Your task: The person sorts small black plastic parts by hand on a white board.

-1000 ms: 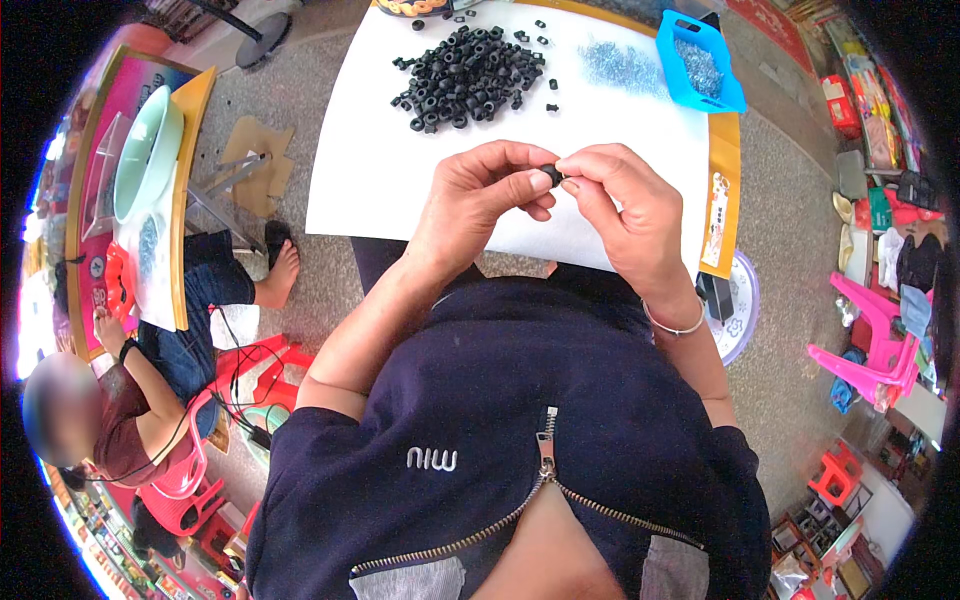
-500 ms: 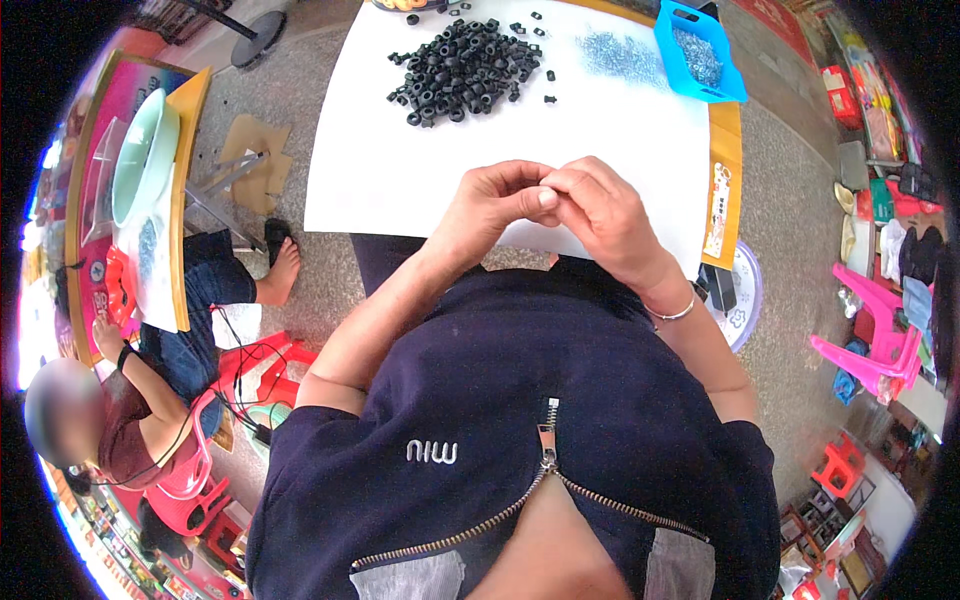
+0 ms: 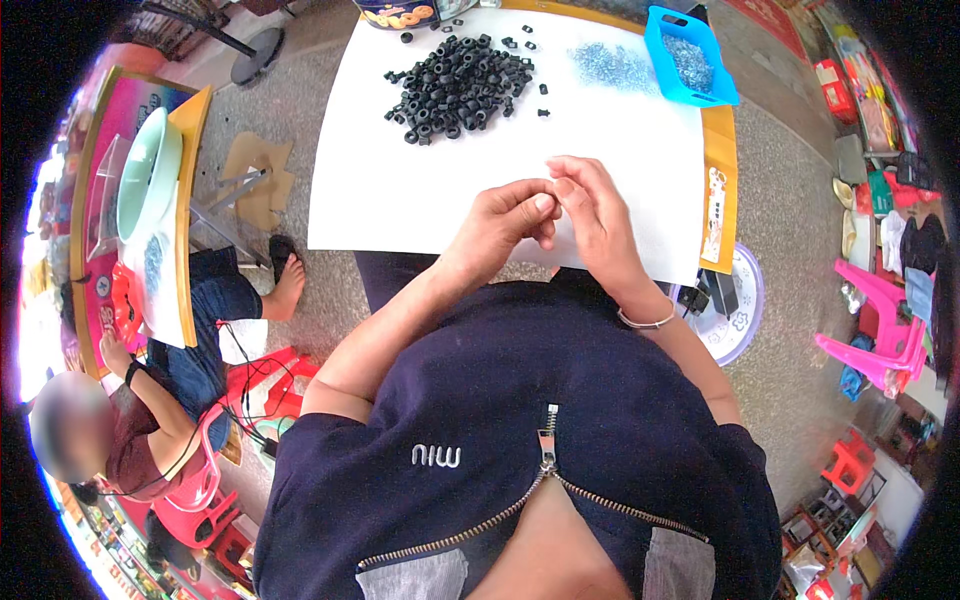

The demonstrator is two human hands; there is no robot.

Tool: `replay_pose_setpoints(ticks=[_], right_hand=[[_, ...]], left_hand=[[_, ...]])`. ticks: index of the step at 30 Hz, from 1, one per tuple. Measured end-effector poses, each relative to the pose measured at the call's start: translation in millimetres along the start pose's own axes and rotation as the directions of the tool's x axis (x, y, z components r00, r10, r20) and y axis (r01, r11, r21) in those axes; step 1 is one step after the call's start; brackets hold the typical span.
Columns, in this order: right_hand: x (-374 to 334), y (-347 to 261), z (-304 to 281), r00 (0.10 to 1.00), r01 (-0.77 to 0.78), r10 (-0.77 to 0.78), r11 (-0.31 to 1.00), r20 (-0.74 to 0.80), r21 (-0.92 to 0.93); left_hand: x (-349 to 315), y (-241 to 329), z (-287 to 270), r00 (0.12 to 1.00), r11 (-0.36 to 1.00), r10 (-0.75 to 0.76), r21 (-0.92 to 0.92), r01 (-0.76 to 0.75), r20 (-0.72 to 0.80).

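Both my hands are over the near edge of a white-covered table, their fingertips almost meeting. My left hand is closed in a pinch, thumb against the bent fingers; whatever it holds is too small or hidden to make out. My right hand is beside it, fingers stretched out and parted, with nothing visible in them. Beyond the hands lies a heap of small black ring-like plastic parts, several strays around it. Small clear bluish pieces are spread farther right, next to a blue plastic basket holding more of them.
A tin with cookies pictured on it stands at the table's far edge. At left, a person sits by another table with a pale green basin. A pink stool is on the right. A patterned round basin sits below the table's right side.
My right hand's fingers have loosened and straightened, parting slightly from the left hand. My left hand stays pinched. The whole view has shifted a little.
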State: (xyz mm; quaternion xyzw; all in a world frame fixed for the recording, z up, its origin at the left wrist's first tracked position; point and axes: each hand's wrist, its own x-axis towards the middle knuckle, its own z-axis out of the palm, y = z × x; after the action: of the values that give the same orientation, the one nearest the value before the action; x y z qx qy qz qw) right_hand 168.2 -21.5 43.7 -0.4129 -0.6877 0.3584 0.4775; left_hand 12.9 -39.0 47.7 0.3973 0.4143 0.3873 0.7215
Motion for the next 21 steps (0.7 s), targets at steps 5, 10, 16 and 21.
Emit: replay_pose_setpoints(ticks=[5, 10, 16, 21], right_hand=[[-2, -15, 20, 0.903, -0.429, 0.411, 0.871, 0.123, 0.241], [-3, -2, 31, 0.992, -0.032, 0.029, 0.999, -0.122, -0.018], [-11, 4, 28, 0.990, -0.093, 0.090, 0.995, -0.104, -0.020], [1, -10, 19, 0.849, -0.484, 0.528, 0.798, -0.028, 0.360]], left_hand=[[4, -9, 10, 1.000, 0.997, 0.023, -0.077, -0.023, 0.002], [3, -15, 9, 0.999, 1.000, -0.022, 0.021, 0.023, -0.046], [7, -26, 10, 0.996, 0.996, -0.084, 0.010, 0.084, -0.035], [11, -14, 17, 1.000, 1.000, -0.005, -0.015, 0.005, 0.019]])
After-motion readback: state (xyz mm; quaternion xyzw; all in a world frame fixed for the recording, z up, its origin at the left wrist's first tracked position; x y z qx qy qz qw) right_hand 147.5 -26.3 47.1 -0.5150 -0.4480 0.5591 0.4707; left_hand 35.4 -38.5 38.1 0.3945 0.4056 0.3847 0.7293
